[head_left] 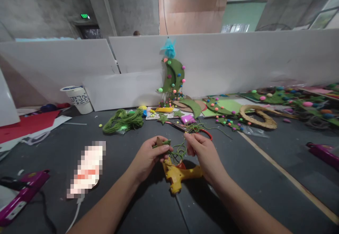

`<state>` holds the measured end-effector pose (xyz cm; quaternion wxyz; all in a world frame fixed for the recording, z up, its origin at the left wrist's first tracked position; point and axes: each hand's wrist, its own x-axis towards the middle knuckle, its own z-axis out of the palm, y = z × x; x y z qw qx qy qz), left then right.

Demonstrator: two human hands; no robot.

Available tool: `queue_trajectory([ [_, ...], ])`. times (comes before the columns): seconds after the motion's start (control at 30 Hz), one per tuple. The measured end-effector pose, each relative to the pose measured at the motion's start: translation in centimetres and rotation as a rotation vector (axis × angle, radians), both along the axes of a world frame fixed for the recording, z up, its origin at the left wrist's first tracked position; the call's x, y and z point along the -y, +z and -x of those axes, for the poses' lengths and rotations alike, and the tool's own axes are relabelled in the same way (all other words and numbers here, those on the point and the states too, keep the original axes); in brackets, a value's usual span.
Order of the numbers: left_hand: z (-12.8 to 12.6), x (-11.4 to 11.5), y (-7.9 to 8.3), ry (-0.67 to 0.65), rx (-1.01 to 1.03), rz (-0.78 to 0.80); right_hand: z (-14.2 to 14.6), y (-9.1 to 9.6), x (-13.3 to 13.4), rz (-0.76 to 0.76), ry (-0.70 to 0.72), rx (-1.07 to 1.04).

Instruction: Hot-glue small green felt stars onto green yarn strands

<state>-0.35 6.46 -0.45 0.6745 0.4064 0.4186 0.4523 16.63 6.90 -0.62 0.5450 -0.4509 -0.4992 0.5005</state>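
Observation:
My left hand (149, 156) is closed on a small green felt piece (162, 143) with a brown tip. My right hand (202, 152) pinches a thin green string (180, 152) that loops down between both hands. Just below the hands a yellow glue gun (180, 174) lies on the dark table, partly under my right palm. Red-handled scissors (205, 132) lie just beyond my right hand.
A bundle of green yarn (123, 121) lies at mid left, a paper cup (78, 99) behind it. A felt moon decoration with pompoms (172, 75) leans on the white board. Straw wreath (255, 115) and felt pieces at right. Purple glue guns (19, 195) (323, 152) at both edges.

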Motion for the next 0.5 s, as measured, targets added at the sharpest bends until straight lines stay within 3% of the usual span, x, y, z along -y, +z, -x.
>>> queue_trajectory([
  [0.1,-0.1,0.1,0.0,-0.001,-0.013,-0.027,0.7,0.0,0.3,-0.013,0.069,0.035],
  [0.27,-0.2,0.1,0.0,0.041,-0.029,-0.063,1.9,-0.2,1.3,0.132,0.298,-0.062],
  [0.5,-0.3,0.0,0.2,0.089,-0.023,-0.022,1.7,-1.1,1.3,0.028,0.261,0.163],
])
